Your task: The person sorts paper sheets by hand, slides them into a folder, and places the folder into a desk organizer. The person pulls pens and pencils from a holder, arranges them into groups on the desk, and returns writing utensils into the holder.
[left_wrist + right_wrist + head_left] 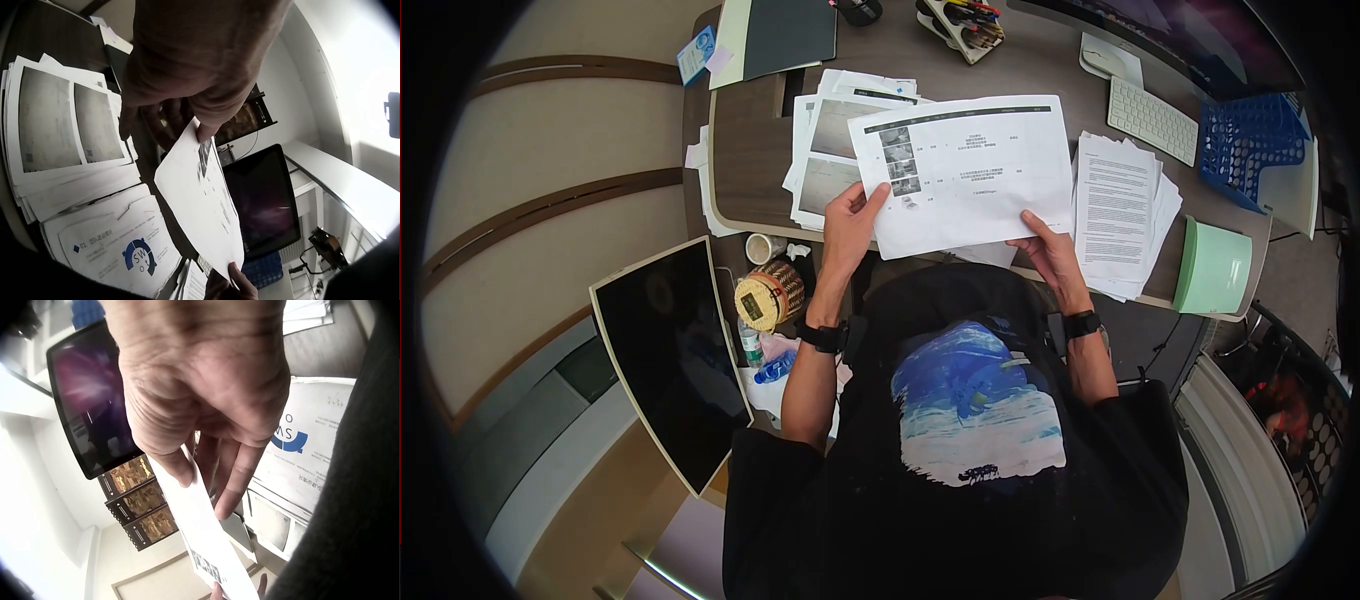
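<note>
Both hands hold up a printed sheet of paper (970, 190) over the desk's near edge. My left hand (852, 222) pinches its left side, thumb on the printed face and fingers behind. At the lower right edge my right hand (1055, 258) grips the sheet the same way. The sheet carries a dark header bar, small photos and short lines of text. Left of it lies a pile of printed pages (69, 125) with two grey pictures on top. Another stack, a page with a blue ring graphic (139, 255), shows below the sheet in the left wrist view.
To the right lies a stack of text pages (1115, 215), with a green folder (1212, 265) beside it. A keyboard (1152, 120), blue basket (1250, 150) and monitor (1200, 40) stand behind. On the left are a woven basket (768, 298), a bottle (750, 345) and a dark screen (670, 350).
</note>
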Motion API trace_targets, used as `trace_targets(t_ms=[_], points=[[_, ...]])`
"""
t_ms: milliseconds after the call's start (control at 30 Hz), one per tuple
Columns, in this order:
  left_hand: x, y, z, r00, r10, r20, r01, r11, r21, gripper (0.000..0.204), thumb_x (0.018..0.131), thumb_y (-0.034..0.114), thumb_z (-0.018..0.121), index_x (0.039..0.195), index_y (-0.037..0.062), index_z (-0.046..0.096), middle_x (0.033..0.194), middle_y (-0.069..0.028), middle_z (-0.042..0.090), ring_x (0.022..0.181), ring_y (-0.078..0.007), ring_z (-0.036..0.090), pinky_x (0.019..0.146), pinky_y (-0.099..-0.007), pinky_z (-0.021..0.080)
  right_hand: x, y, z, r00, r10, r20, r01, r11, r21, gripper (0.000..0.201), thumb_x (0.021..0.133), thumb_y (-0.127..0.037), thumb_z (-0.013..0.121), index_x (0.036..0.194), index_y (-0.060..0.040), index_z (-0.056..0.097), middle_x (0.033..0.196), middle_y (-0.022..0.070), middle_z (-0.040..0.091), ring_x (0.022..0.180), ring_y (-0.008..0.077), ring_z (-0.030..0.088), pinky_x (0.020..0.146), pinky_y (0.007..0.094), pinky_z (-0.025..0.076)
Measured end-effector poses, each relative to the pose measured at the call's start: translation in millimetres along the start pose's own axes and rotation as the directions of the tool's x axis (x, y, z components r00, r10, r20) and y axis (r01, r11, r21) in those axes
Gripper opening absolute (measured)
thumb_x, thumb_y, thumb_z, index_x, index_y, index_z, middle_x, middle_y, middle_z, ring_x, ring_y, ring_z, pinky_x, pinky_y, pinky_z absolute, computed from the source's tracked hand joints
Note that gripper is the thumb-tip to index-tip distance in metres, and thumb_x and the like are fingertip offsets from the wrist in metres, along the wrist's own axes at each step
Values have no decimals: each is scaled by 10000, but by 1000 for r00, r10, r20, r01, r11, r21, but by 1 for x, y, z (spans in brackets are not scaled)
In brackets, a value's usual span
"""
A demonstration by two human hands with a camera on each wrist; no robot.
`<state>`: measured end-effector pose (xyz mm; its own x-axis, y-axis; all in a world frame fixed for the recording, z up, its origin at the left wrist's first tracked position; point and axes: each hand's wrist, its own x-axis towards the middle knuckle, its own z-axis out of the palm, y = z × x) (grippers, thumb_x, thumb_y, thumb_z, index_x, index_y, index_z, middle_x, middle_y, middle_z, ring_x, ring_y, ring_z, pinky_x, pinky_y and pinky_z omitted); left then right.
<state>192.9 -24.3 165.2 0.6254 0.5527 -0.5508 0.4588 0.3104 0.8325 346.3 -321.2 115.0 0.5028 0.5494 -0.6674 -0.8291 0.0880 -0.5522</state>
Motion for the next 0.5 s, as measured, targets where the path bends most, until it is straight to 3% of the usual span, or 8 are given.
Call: trace_targets(t_ms=[500], points=[[2,1,-1,1000,-5,-5,5,1000,13,313,1052,172,719,1249,-72,733,1073,-78,782,925,-80,682,820,-236,543,1,0,1,1000,-5,10,5,1000,2,535,1017,-94,717,1491,21,498,1353,162,650,1117,267,728,830,377,693]])
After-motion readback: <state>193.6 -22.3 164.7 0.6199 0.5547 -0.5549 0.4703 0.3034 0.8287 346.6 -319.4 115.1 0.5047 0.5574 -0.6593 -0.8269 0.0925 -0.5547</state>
